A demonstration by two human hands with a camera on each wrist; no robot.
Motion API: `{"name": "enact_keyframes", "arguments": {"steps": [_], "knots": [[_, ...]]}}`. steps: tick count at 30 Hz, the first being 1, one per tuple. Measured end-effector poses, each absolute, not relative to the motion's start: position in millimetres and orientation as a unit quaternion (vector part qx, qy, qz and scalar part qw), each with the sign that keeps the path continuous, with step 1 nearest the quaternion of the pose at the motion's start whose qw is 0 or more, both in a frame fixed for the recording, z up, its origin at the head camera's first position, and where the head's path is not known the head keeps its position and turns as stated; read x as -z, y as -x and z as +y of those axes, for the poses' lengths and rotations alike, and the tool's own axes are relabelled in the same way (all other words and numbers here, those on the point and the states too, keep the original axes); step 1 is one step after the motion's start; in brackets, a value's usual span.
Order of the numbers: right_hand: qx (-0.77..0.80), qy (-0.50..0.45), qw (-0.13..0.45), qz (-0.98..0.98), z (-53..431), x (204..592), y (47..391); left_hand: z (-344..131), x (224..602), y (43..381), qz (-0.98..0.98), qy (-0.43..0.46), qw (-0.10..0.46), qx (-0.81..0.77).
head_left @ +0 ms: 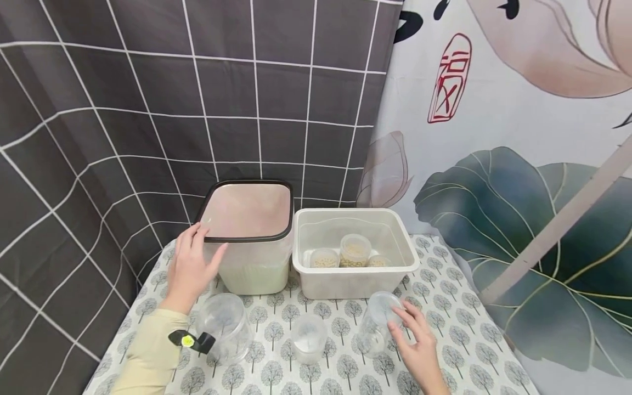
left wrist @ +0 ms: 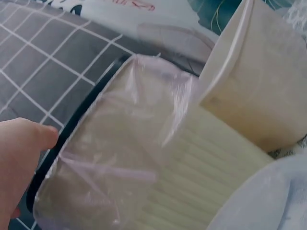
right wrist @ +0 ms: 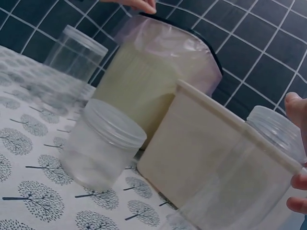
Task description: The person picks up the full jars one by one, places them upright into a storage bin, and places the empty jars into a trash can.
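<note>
My left hand [head_left: 190, 269] is at the near left corner of a bin [head_left: 254, 269] with a dark rim and a pinkish liner. In the left wrist view its thumb [left wrist: 45, 136] lies beside the rim, pinching nothing visible. My right hand [head_left: 417, 343] has its fingers extended at the lidded top of a tall clear jar [head_left: 372, 334]. From the right wrist view, its fingers [right wrist: 298, 182] lie beside that jar; whether they touch it, I cannot tell. Between the hands stand a small lidded jar [head_left: 308, 337] and, near my left forearm, a larger clear jar [head_left: 227, 326].
A white rectangular tub [head_left: 353, 282] stands right of the bin, holding several small containers [head_left: 355, 249] of pale grain-like contents. A tree-print cloth [head_left: 271, 373] covers the table. A grid curtain [head_left: 222, 88] and a floral curtain [head_left: 494, 164] hang behind.
</note>
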State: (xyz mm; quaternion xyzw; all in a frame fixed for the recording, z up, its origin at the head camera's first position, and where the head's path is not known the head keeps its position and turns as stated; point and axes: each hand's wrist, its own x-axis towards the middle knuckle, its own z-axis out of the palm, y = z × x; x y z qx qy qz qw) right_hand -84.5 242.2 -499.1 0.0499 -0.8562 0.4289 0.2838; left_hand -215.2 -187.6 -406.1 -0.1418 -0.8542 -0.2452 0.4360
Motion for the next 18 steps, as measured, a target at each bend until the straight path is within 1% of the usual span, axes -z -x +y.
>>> {"name": "enact_keyframes", "arguments": {"steps": [5, 9, 14, 18], "knots": [[-0.430, -0.050, 0.308, -0.847, 234, 499, 85, -197, 410, 221, -0.868, 0.119, 0.404, 0.261], [-0.441, -0.049, 0.321, -0.837, 223, 489, 83, -204, 414, 227, -0.866, 0.104, 0.382, 0.305], [-0.458, -0.019, 0.308, -0.833, 211, 471, 78, -210, 418, 233, -0.848, 0.109, 0.380, 0.353], [-0.459, -0.013, 0.309, -0.833, 208, 468, 77, -215, 421, 238, -0.836, 0.110, 0.395, 0.364]]}}
